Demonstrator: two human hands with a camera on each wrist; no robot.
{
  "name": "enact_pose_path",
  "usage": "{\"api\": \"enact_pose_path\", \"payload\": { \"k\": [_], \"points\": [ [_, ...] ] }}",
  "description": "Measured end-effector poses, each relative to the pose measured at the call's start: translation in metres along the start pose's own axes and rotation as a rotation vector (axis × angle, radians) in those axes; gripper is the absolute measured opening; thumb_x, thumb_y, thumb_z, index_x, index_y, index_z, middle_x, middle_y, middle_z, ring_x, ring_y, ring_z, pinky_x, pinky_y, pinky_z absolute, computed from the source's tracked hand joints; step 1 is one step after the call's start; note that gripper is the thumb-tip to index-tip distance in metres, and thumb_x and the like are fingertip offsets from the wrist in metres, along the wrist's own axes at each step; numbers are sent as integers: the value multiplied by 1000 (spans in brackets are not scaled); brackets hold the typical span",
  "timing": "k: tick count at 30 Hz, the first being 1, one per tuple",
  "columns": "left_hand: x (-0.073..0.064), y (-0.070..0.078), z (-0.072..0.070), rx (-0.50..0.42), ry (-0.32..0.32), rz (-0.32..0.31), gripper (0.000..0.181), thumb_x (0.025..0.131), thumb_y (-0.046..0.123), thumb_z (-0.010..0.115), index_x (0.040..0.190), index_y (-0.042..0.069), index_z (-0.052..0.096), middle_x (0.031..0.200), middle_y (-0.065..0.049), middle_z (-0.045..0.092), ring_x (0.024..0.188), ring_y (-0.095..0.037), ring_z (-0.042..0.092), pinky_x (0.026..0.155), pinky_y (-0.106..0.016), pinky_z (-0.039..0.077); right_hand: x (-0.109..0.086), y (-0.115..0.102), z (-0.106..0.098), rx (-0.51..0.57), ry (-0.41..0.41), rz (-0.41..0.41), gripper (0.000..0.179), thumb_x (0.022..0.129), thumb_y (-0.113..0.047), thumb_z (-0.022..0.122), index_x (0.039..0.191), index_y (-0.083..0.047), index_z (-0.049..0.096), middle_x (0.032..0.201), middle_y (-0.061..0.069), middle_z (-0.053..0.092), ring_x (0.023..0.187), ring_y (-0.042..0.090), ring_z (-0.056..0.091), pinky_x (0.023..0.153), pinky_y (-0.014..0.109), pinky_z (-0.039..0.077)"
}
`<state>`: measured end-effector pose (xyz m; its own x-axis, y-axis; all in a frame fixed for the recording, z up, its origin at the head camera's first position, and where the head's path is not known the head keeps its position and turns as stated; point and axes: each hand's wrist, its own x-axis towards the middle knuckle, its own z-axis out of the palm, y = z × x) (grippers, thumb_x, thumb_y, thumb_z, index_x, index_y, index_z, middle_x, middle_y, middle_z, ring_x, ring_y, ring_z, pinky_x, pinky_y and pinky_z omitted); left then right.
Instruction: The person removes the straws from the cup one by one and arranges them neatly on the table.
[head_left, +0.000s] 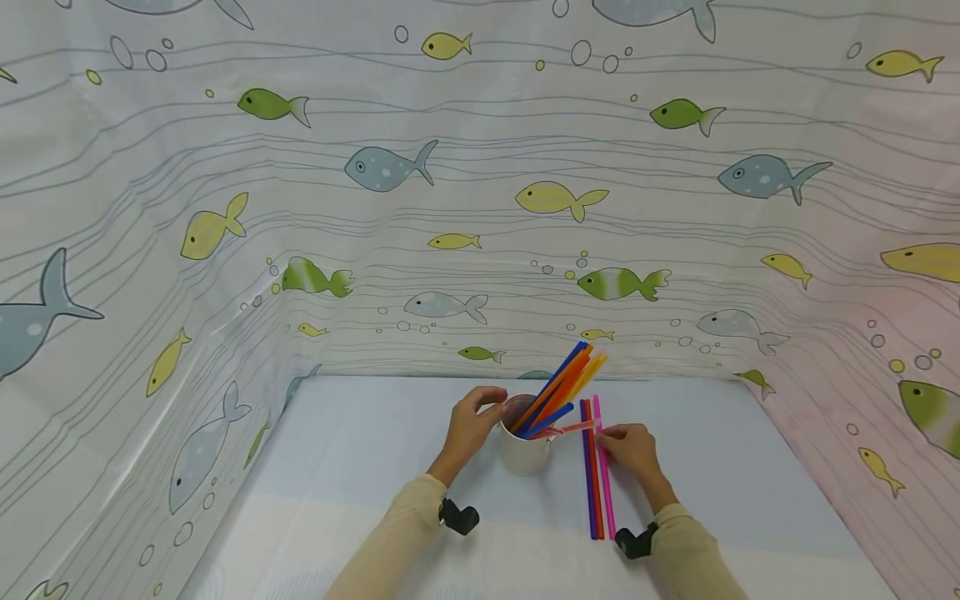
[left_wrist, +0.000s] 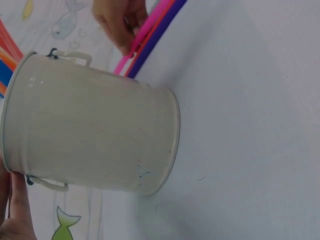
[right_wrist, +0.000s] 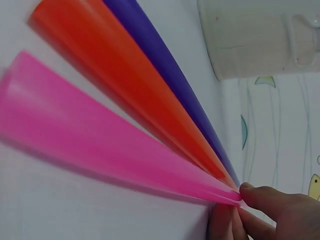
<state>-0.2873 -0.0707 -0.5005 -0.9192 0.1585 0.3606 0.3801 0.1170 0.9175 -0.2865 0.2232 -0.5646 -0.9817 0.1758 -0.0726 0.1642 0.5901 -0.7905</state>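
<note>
A small cream metal pail (head_left: pixel 525 454) stands upright with several blue, orange and yellow straws (head_left: pixel 573 375) leaning out to the right. My left hand (head_left: pixel 471 425) holds its left side near the rim; in the left wrist view its fingers (left_wrist: pixel 20 200) touch the rim beside a small handle. To the pail's right, my right hand (head_left: pixel 632 450) pinches a pink straw (head_left: pixel 604 475) between thumb and fingers, plainly seen in the right wrist view. The pink straw lies alongside an orange-red straw (right_wrist: pixel 115 75) and a purple straw (right_wrist: pixel 172 82).
A pale pinkish-orange straw (head_left: pixel 573 427) sticks out low over the pail's right rim toward the right hand. The white table (head_left: pixel 360 500) meets a fish-patterned curtain (head_left: pixel 480 275) at the back and sides. Each wrist wears a small black camera (head_left: pixel 459 517).
</note>
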Motion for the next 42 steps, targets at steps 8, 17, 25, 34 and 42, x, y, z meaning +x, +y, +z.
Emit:
{"api": "enact_pose_path", "payload": {
  "k": [8, 17, 25, 34, 42],
  "points": [
    [0, 0, -1, -17, -7, 7, 27, 81, 2, 58, 107, -4, 54, 106, -19, 56, 102, -30, 52, 81, -26, 46, -1, -4, 3, -37, 14, -7, 28, 76, -26, 67, 88, -1, 66, 68, 5, 62, 54, 13, 56, 47, 22, 47],
    [-1, 1, -1, 5, -1, -1, 26, 81, 2, 58, 107, -4, 55, 106, -19, 56, 101, -29, 52, 82, -26, 46, 5, -20, -5, 6, 109, -139, 26, 79, -25, 63, 92, -3, 65, 72, 6, 62, 55, 14, 57, 50, 39, 50],
    [1, -2, -1, -18, -4, 2, 26, 81, 1, 59, 106, -3, 55, 105, -17, 56, 101, -28, 53, 82, -27, 46, 2, -69, -22, 165, 69, -444, 34, 82, -36, 58, 103, -9, 63, 90, 4, 64, 80, 20, 62, 64, 27, 52],
    [4, -26, 2, 38, 32, -4, 24, 80, 11, 62, 104, 9, 58, 102, -2, 59, 98, -15, 55, 81, -24, 46, -21, -102, -24, 373, -139, -390, 27, 81, -20, 62, 105, -6, 59, 94, 8, 62, 81, 21, 61, 71, 38, 51],
    [4, -27, 3, 27, 34, 30, 24, 80, 8, 62, 104, 7, 58, 101, -4, 59, 97, -16, 55, 80, -25, 47, -18, -98, -15, 486, -184, -407, 30, 81, -14, 61, 108, -2, 57, 99, 13, 61, 86, 23, 60, 71, 32, 51]
  ]
}}
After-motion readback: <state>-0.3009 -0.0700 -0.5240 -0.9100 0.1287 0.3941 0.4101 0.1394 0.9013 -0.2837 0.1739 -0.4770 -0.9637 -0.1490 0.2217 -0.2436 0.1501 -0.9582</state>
